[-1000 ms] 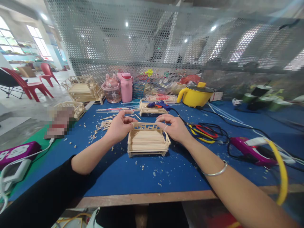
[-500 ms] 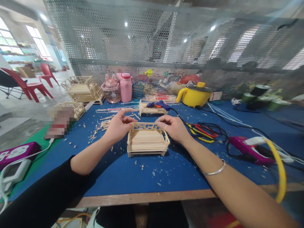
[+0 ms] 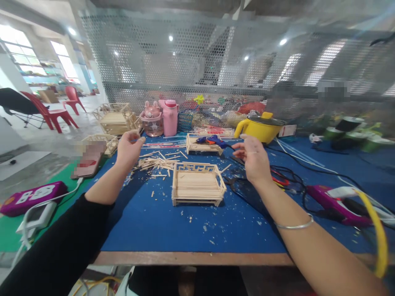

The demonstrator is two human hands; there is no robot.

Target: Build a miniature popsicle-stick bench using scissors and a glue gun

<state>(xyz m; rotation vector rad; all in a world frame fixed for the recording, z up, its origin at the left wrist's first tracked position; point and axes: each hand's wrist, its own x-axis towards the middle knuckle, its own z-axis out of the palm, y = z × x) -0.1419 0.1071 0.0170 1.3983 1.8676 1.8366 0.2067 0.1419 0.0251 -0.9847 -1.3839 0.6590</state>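
One small stick-built bed (image 3: 198, 183) stands on the blue table (image 3: 185, 230), with nothing touching it. Beyond the bed sits one more flat stick frame (image 3: 202, 146) with one blue glue gun (image 3: 213, 141) lying on it. Behind and left of the bed, at the table's far corner, are two larger stick models (image 3: 115, 121). One pile of loose sticks (image 3: 156, 163) lies just left of the bed's back rail. One yellow pot (image 3: 259, 126) and two pink bottles (image 3: 169, 117) stand well behind the bed.

Half a second ago both hands pinched the bed's back rail; now both are lifted clear of it. The left hand (image 3: 128, 148) hovers left of the bed, fingers loosely curled and holding nothing visible. The right hand (image 3: 254, 158) hovers right of the bed, open with fingers spread.
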